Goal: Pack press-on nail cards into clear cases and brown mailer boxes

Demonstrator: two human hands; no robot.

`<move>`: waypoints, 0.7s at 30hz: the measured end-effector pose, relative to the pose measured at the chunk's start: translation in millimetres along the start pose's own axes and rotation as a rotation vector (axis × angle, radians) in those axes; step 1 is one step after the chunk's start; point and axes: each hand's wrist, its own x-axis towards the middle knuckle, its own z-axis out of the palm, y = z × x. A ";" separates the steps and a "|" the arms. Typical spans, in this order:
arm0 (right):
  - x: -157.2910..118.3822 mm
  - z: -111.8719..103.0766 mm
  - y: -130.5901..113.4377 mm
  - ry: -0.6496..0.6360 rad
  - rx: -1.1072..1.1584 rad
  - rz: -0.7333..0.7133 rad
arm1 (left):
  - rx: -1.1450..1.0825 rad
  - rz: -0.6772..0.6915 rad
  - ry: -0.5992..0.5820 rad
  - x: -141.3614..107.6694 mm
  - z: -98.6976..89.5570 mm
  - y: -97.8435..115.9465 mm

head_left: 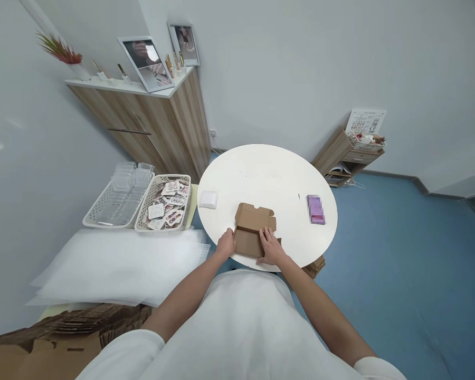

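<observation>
A brown cardboard box (248, 242) lies at the near edge of the round white table (257, 174), its lid flap (255, 217) folded up and back. The inside that shows holds nothing I can see. My left hand (226, 244) is closed on the box's left side wall. On the right side, my right hand (271, 247) grips the wall, with fingers over the inner edge and thumb toward the front. A small side flap sticks out beyond the right hand. Left of the box sits a white, flat, rounded-square packet (208, 199). A blurred purple item (315, 209) lies to the right.
To the left stand a basket of printed cards (167, 206) and a basket of clear plastic cases (121, 195). White translucent sheets (122, 264) lie in front of them, with stacked flat cardboard (63, 338) nearer me. More cardboard (315, 267) shows below the table's right edge.
</observation>
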 end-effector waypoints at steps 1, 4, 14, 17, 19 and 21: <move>0.0 -0.4 0.0 -0.004 -0.006 0.004 | 0.018 -0.005 0.005 0.0 0.1 1.3; 0.4 -2.2 1.0 -0.007 -0.026 0.016 | 0.007 0.008 0.005 -2.6 -1.3 2.8; 0.0 -7.6 11.3 0.015 -0.074 -0.033 | -0.047 0.335 -0.200 -0.9 -20.0 0.1; -3.1 -9.2 13.5 0.025 -0.068 -0.056 | -0.026 0.311 -0.211 5.0 -19.0 2.9; -7.9 -8.9 17.0 0.086 -0.022 -0.028 | -0.038 0.304 -0.214 6.0 -18.3 3.4; -14.8 -5.7 23.3 0.212 0.095 0.069 | -0.052 0.302 -0.216 5.1 -18.0 3.4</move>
